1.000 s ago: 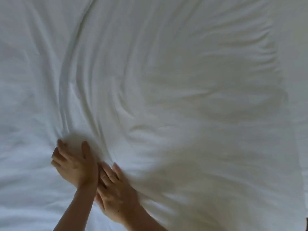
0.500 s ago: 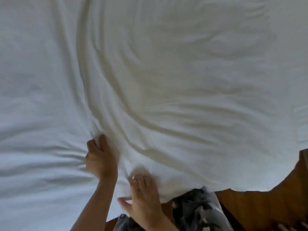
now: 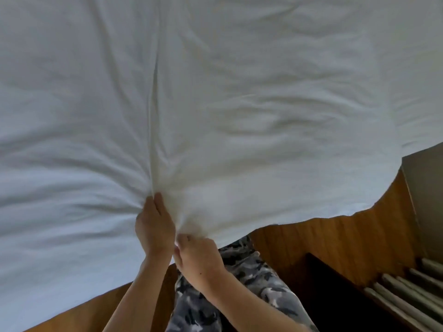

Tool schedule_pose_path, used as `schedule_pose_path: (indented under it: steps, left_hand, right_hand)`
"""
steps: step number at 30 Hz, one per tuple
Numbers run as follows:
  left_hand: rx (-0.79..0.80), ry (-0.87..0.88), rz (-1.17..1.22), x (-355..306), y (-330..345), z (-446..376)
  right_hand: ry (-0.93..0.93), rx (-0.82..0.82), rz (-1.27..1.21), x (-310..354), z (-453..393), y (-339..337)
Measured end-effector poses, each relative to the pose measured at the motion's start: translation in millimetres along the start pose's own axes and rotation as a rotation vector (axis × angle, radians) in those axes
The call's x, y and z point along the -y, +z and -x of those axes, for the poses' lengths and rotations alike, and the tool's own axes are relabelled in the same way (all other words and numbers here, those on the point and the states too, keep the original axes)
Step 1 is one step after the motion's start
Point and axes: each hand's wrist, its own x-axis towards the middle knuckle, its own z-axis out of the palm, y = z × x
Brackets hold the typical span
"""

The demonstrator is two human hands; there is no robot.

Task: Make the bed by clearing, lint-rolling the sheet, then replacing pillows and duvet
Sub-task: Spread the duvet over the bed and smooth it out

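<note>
Head view: both hands, left hand [image 3: 153, 230] and right hand [image 3: 199, 254], have their fingers bunched on the duvet [image 3: 239, 116]; uneven tugging risks skewing it off the bed.

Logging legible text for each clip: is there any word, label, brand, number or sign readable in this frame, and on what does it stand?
None: no readable text anywhere in the head view.
The white duvet gripped by the left hand and right hand shows no tag or print.
The camouflage trousers bear a pattern only, no lettering.
The wooden floor and the radiator carry no markings.
</note>
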Motion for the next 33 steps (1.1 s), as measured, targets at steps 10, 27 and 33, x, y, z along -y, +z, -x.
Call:
schedule_pose_path:
  steps: [10, 27, 33]
  left_hand:
    - [-0.260, 0.090, -0.192, 12.6, 0.7, -2.2]
    - [0.072, 0.774, -0.587, 40.2, -0.4, -55.1]
    - [-0.027, 0.513, -0.646, 162.3, -125.4, -136.9]
  right_hand:
    - [-0.153, -0.316, -0.034, -48.2, -5.9, -49.3]
    - [0.489, -0.426, 0.132, -164.7, -63.0, -75.1]
    - [0.291, -0.362, 0.131, 12.8, -121.7, 4.7]
